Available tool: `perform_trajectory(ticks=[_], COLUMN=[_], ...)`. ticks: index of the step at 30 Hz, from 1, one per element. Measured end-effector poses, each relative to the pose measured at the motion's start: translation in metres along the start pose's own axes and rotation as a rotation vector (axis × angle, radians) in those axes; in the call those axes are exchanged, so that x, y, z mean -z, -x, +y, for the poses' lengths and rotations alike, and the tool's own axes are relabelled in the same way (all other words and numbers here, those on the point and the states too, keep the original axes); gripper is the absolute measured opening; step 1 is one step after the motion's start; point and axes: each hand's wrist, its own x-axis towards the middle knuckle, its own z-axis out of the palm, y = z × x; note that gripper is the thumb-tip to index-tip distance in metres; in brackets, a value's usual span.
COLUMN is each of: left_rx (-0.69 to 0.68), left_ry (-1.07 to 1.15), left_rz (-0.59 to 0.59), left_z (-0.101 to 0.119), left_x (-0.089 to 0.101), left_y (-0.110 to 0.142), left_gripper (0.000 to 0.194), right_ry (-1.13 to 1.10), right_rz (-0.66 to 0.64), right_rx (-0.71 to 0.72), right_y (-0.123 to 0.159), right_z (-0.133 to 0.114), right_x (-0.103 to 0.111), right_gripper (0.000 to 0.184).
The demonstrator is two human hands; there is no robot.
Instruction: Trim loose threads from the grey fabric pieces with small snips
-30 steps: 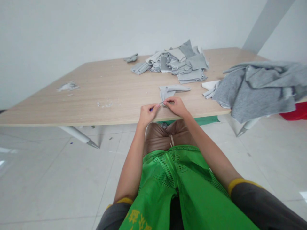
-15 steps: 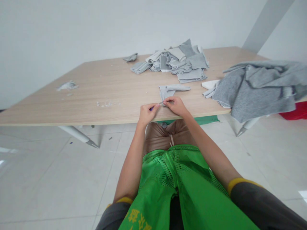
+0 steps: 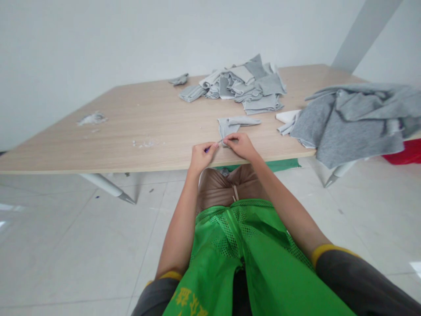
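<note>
My left hand [image 3: 201, 157] is closed around a small purple-handled tool [image 3: 207, 149], most of it hidden by the fingers. Its thin tip points toward the other hand; I cannot make out its kind. Pinched in my right hand [image 3: 241, 145] is the near end of a light grey piece of cloth [image 3: 226, 127], whose folded upper part lies flat on the table. Only a small gap separates the fingertips of both hands, just above the table's front edge.
Behind the hands a pile of grey and cream cloth pieces [image 3: 259, 87] lies on the wooden table [image 3: 148, 118]. One scrap [image 3: 179, 79] sits left of it. A large grey fabric [image 3: 358, 123] hangs over the right edge. White thread bits [image 3: 92, 118] lie at left.
My left hand has drawn very slightly to the left, so the gap between the fingertips is a little wider. The cloth and the right hand look nearly the same.
</note>
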Motion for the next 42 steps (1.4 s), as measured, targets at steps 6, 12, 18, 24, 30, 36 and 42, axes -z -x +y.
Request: perform_trajectory(ticks=[6, 12, 18, 24, 30, 36, 42], left_rx=[0.01, 0.049, 0.072, 0.073, 0.07, 0.07, 0.075], left_ry=[-0.001, -0.003, -0.012, -0.042, -0.05, -0.05, -0.052], left_rz=[0.013, 0.137, 0.205, 0.201, 0.187, 0.183, 0.179], left_z=[0.0013, -0.0032, -0.0047, -0.0043, -0.0035, -0.0025, -0.0026], left_x=[-0.0001, 0.0002, 0.0, -0.0002, 0.0, 0.0001, 0.0], left_y=[0.0, -0.0016, -0.0032, -0.0042, -0.0041, -0.0034, -0.0032], left_gripper=[0.035, 0.04, 0.042, 0.042, 0.041, 0.039, 0.038], right_ry=[-0.005, 0.001, 0.012, 0.034, 0.049, 0.05, 0.056], right_rz=[-0.003, 0.001, 0.006, -0.019, -0.052, -0.076, -0.079], right_rx=[-0.008, -0.007, -0.001, 0.026, 0.072, 0.102, 0.11], right_y=[0.0, -0.0003, 0.0002, 0.0021, 0.0032, 0.0022, 0.0023], right_z=[-0.0001, 0.0009, -0.0006, -0.0013, -0.0016, 0.0006, 0.0034], right_x=[-0.0002, -0.0015, -0.0015, -0.0015, -0.0011, -0.0024, -0.0025], right_gripper=[0.014, 0.014, 0.013, 0.014, 0.016, 0.012, 0.01])
